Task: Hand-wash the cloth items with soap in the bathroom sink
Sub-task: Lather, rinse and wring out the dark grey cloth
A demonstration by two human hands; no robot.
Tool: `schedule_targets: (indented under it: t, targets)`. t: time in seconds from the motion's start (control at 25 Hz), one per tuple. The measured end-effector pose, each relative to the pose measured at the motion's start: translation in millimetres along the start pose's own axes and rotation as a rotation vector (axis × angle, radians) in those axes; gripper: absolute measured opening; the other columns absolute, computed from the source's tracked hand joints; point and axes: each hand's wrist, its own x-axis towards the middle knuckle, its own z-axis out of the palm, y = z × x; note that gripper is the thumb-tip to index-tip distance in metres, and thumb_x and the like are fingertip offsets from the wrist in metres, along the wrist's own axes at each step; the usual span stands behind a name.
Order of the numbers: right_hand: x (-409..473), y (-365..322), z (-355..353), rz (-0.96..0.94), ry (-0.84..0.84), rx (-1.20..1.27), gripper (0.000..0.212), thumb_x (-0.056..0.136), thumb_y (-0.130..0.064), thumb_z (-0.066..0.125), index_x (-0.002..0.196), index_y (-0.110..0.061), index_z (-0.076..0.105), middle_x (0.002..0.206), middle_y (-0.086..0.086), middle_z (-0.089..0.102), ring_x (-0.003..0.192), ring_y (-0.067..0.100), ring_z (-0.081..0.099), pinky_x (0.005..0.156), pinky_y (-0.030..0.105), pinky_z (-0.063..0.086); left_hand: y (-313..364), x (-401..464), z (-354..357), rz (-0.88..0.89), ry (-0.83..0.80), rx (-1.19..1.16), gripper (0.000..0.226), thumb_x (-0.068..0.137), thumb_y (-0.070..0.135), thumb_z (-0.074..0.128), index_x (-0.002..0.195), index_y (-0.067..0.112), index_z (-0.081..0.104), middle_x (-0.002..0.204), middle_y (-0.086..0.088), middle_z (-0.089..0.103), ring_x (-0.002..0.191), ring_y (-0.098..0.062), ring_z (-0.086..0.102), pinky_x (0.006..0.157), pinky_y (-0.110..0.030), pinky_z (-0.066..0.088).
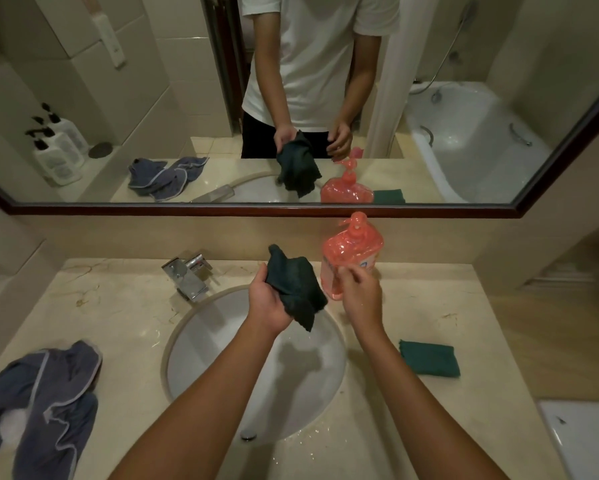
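My left hand (268,304) grips a dark green cloth (296,289) and holds it up over the back of the white sink (194,344). My right hand (358,296) hovers just right of the cloth, in front of the pink soap pump bottle (351,252), with fingers loosely curled and nothing in them. It does not touch the bottle's pump. A second green cloth (429,358) lies folded on the counter right of the sink. A grey-blue cloth with pale trim (45,400) lies crumpled on the counter at the left, with some white foam on it.
A chrome tap (189,275) stands behind the sink at the left. The beige marble counter (118,306) is wet near the basin. A framed mirror (291,209) spans the wall behind. A white fixture edge (589,441) shows at the bottom right.
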Motion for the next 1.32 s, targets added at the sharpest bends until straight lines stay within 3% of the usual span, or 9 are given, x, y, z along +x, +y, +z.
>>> schedule_targets:
  t: [0.16, 0.28, 0.36, 0.4, 0.44, 0.52, 0.88, 1.0, 1.32]
  targets:
    - [49.8, -29.4, -15.2, -0.056, 0.182, -0.072, 0.027, 0.102, -0.025, 0.055, 0.128, -0.022, 0.063, 0.126, -0.006, 0.061, 0.116, 0.013, 0.058, 0.098, 0.034, 0.052, -0.9, 3.0, 31.3, -0.024, -0.064, -0.018, 0.062, 0.103, 0.059, 0.036, 0.13, 0.009, 0.061, 0.117, -0.022, 0.066, 0.109, -0.036, 0.062, 0.084, -0.049, 0.052]
    - [88.4, -37.6, -18.0, -0.121, 0.159, -0.25, 0.038, 0.104, -0.03, 0.052, 0.139, -0.017, 0.057, 0.139, 0.002, 0.058, 0.129, 0.019, 0.052, 0.105, 0.036, 0.044, -1.4, 12.5, 56.8, -0.05, -0.099, 0.01, 0.064, 0.102, 0.06, 0.036, 0.133, 0.01, 0.059, 0.122, -0.023, 0.064, 0.112, -0.037, 0.062, 0.089, -0.049, 0.052]
    - [107.1, -40.2, -15.1, -0.126, 0.096, -0.308, 0.032, 0.106, -0.032, 0.047, 0.127, -0.016, 0.065, 0.126, 0.004, 0.066, 0.118, 0.02, 0.059, 0.096, 0.035, 0.048, -2.4, 20.0, 71.2, -0.062, -0.118, 0.022, 0.064, 0.102, 0.061, 0.035, 0.134, 0.011, 0.059, 0.124, -0.023, 0.064, 0.113, -0.037, 0.062, 0.091, -0.048, 0.051]
    - [114.1, -38.9, -12.7, -0.119, 0.066, -0.324, 0.03, 0.107, -0.033, 0.044, 0.107, -0.019, 0.071, 0.107, 0.003, 0.07, 0.102, 0.02, 0.064, 0.084, 0.033, 0.049, -3.1, 23.7, 77.1, -0.061, -0.126, 0.023, 0.064, 0.102, 0.06, 0.034, 0.134, 0.011, 0.059, 0.124, -0.023, 0.064, 0.113, -0.037, 0.062, 0.089, -0.048, 0.052]
    - [118.9, -37.3, -10.7, -0.115, 0.049, -0.344, 0.034, 0.107, -0.032, 0.042, 0.085, -0.023, 0.066, 0.087, -0.001, 0.066, 0.086, 0.018, 0.062, 0.07, 0.03, 0.045, -4.2, 27.1, 82.0, -0.064, -0.14, 0.015, 0.064, 0.103, 0.06, 0.034, 0.133, 0.01, 0.059, 0.124, -0.024, 0.065, 0.113, -0.037, 0.062, 0.089, -0.048, 0.052]
    - [124.8, -31.7, -9.2, -0.111, 0.052, -0.383, 0.04, 0.107, -0.033, 0.042, 0.069, -0.026, 0.053, 0.073, -0.004, 0.058, 0.075, 0.019, 0.058, 0.058, 0.028, 0.035, -6.0, 36.3, 88.7, -0.067, -0.167, -0.002, 0.065, 0.103, 0.06, 0.033, 0.134, 0.01, 0.06, 0.125, -0.025, 0.066, 0.115, -0.038, 0.063, 0.089, -0.049, 0.052]
    - [131.3, -23.6, -15.5, -0.122, 0.056, -0.492, 0.038, 0.107, -0.038, 0.04, 0.113, -0.02, 0.072, 0.108, 0.005, 0.072, 0.1, 0.026, 0.063, 0.081, 0.036, 0.045, -21.3, 67.1, 91.0, -0.066, -0.192, 0.002, 0.067, 0.103, 0.059, 0.031, 0.139, 0.009, 0.057, 0.133, -0.025, 0.062, 0.125, -0.038, 0.058, 0.1, -0.049, 0.049]
    - [129.7, -24.0, -13.7, -0.136, 0.06, -0.506, 0.037, 0.107, -0.037, 0.04, 0.112, -0.02, 0.073, 0.106, 0.006, 0.072, 0.101, 0.027, 0.063, 0.079, 0.034, 0.043, -23.9, 71.8, 86.3, -0.04, -0.188, -0.016, 0.065, 0.104, 0.058, 0.031, 0.137, 0.008, 0.057, 0.139, -0.025, 0.059, 0.132, -0.038, 0.053, 0.113, -0.05, 0.04]
    - [130.0, -19.1, -12.7, -0.128, 0.072, -0.549, 0.036, 0.106, -0.038, 0.04, 0.115, -0.022, 0.071, 0.107, 0.004, 0.071, 0.098, 0.023, 0.061, 0.077, 0.032, 0.041, -22.0, 75.3, 83.9, 0.007, -0.201, 0.023, 0.066, 0.104, 0.058, 0.031, 0.143, 0.01, 0.054, 0.143, -0.023, 0.056, 0.137, -0.037, 0.049, 0.119, -0.05, 0.033]
